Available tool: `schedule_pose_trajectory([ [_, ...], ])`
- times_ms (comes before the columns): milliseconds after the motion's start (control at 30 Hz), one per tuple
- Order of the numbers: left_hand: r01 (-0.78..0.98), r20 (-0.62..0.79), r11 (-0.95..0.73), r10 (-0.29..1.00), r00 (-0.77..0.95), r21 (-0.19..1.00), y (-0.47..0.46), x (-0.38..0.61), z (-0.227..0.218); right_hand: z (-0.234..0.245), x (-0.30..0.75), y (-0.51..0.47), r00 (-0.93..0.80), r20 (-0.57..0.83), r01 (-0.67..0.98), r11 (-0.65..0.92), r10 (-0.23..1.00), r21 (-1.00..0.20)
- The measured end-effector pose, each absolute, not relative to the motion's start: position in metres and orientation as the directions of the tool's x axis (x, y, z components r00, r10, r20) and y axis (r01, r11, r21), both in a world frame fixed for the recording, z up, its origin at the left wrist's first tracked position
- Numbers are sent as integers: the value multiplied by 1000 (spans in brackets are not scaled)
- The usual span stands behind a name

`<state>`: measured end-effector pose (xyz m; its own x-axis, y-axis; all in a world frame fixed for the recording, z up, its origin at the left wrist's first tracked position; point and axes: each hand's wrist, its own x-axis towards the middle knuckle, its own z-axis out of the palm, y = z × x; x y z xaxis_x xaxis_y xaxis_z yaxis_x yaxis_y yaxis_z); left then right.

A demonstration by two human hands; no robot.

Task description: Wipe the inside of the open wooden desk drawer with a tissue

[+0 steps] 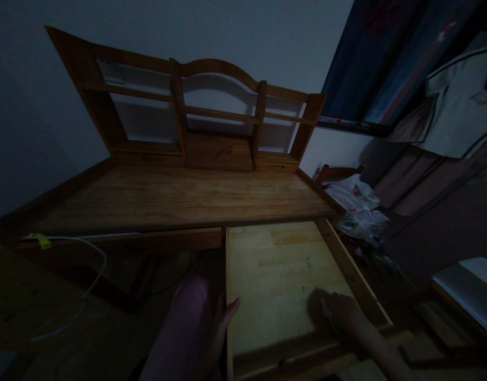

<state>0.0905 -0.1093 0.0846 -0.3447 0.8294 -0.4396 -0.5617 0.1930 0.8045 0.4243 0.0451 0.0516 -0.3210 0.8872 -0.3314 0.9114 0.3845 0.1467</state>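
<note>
A drawer (283,286) with a pale wooden bottom is pulled out from the right side of the desk. My left hand (220,325) is at the drawer's left side wall, thumb over the top edge and the other fingers along the outside. Inside the drawer, near its front right, my right hand (342,312) is closed around a crumpled whitish cloth or tissue (325,308), pressed low on the bottom. Small dark marks show on the drawer bottom, and the hand's shadow falls to its left.
The wooden desktop (195,196) carries a shelf unit (217,121) against the wall. A white cable (102,264) hangs at the left. Plastic bags (356,198) lie on a chair at the right, below hanging clothes (461,100). My leg (183,328) is beside the drawer.
</note>
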Motion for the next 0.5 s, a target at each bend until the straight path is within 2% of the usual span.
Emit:
schedule_pose_trajectory([
  [233, -560, -407, 176, 856, -319, 809, -110, 87, 90, 51, 438, 50, -308, -332, 899, 387, 891, 204],
  [300, -565, -405, 181, 863, -301, 805, -111, 87, 93, 55, 435, 44, -344, -296, 910, 394, 891, 130],
  [433, -583, -425, 174, 844, -326, 793, -111, 91, 93, 63, 411, 30, -497, -229, 868, 483, 837, -117],
  [500, -600, -441, 173, 833, -334, 781, -110, 93, 90, 66, 393, 26, -542, -198, 840, 515, 817, -173],
])
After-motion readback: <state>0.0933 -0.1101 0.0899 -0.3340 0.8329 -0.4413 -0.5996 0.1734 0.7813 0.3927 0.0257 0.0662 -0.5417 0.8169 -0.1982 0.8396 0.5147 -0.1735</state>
